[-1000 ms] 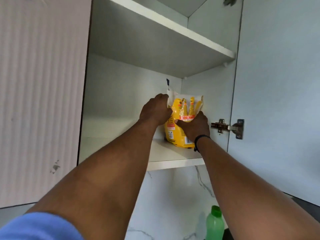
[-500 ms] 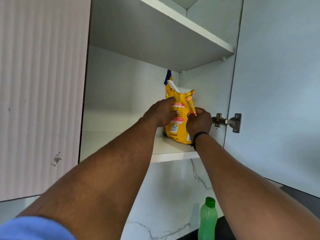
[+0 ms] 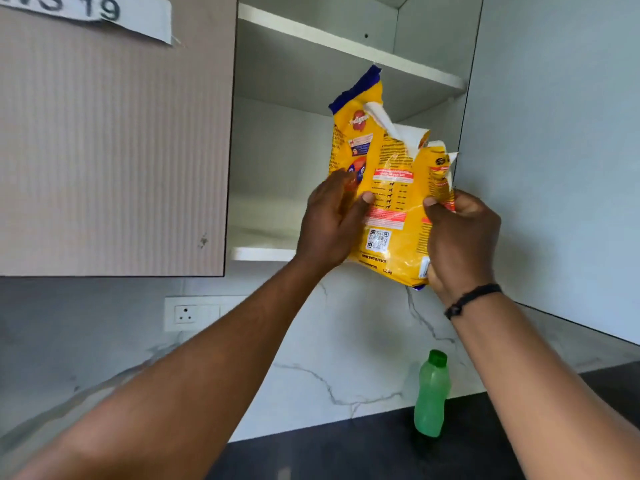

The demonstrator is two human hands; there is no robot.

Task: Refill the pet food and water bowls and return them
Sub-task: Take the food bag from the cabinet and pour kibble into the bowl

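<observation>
A yellow pet food bag [image 3: 391, 188] with a blue torn top hangs in the air in front of the open wall cabinet, off the shelf. My left hand [image 3: 329, 223] grips its left side and my right hand [image 3: 457, 240] grips its right lower side. The bag's top is open and its white inner lining curls out. A green water bottle [image 3: 432, 396] with a green cap stands upright on the dark counter below. No bowls are in view.
The cabinet's lower shelf [image 3: 263, 253] is bare, with an upper shelf [image 3: 346, 46] above. The open cabinet door [image 3: 554, 161] stands at the right, a closed ribbed door [image 3: 114, 150] at the left. A wall socket [image 3: 192, 313] sits on the marble backsplash.
Both hands lifted the bag off the lower shelf and drew it out of the cabinet toward me. The view has tilted down, showing more counter and backsplash.
</observation>
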